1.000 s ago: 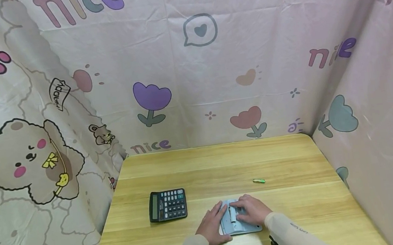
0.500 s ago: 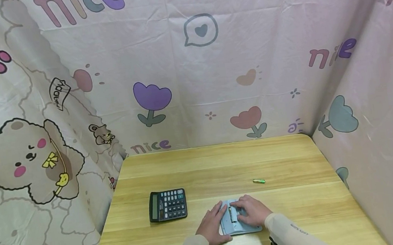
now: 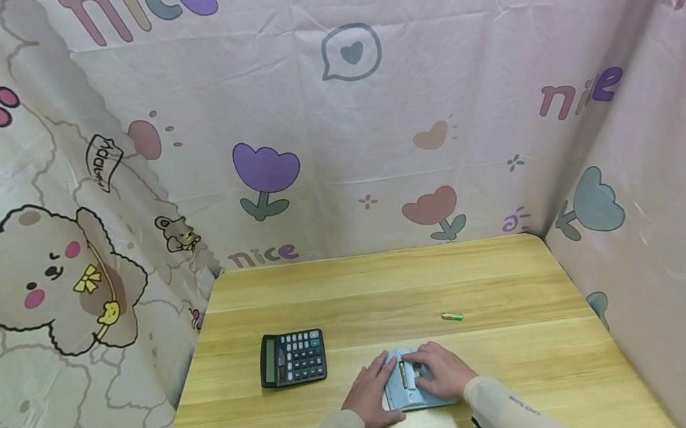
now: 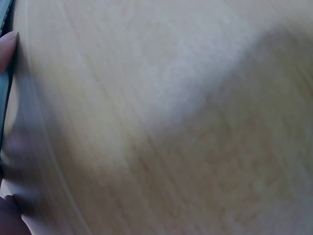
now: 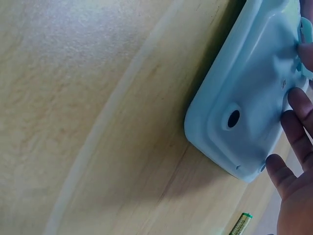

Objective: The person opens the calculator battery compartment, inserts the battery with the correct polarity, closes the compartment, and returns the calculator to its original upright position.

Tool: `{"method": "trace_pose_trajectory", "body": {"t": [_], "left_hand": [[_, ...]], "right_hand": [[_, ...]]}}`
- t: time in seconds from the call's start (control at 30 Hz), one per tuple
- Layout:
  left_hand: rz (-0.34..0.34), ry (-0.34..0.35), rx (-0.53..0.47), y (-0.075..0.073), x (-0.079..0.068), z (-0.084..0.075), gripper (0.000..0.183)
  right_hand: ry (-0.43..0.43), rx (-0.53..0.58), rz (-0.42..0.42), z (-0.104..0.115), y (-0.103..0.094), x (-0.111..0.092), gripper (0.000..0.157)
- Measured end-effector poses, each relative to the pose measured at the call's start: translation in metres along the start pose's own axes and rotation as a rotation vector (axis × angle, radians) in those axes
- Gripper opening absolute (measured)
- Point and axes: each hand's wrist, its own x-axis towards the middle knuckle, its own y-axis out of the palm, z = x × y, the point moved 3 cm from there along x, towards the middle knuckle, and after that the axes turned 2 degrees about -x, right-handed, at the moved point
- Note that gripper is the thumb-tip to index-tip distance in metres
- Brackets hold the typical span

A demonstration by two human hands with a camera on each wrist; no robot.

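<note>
A light-blue calculator (image 3: 418, 397) lies face down on the table, its back with a round dark foot showing in the right wrist view. My left hand (image 3: 370, 395) holds it at the left, fingers along that side and thumb by the front edge. A battery (image 3: 403, 375) shows in the slot on its back. My right hand (image 3: 444, 369) pinches the small light-blue battery cover (image 5: 306, 36) at the right of the slot, its other fingers over the calculator's back. In the left wrist view, only fingertips (image 4: 7, 51) at an edge show.
A black calculator (image 3: 293, 358) lies face up to the left on the wooden table (image 3: 379, 295). A loose green battery (image 3: 452, 316) lies beyond my right hand. Patterned curtains (image 3: 344, 121) enclose the back and sides of the table.
The battery cover has shifted right under my right hand, exposing the battery in the slot. My left hand and the calculator have stayed in place.
</note>
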Motion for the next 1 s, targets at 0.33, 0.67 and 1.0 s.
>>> {"method": "trace_pose_trajectory", "body": {"t": [0.33,0.67,1.0], "left_hand": [[0.002,0.002,0.007,-0.0003,-0.0001,-0.0001,0.106],[0.013,-0.002,0.0,-0.0018,0.0007,-0.0013,0.106],[0.005,-0.006,0.008,0.0015,0.0015,0.0008,0.106]], "right_hand": [[0.019,0.002,-0.003,-0.0036,0.0048,-0.0009,0.055],[0.011,0.019,-0.035,0.0006,0.0008,-0.0024,0.074],[0.008,0.01,-0.063,-0.0031,0.0072,-0.0024,0.066]]}}
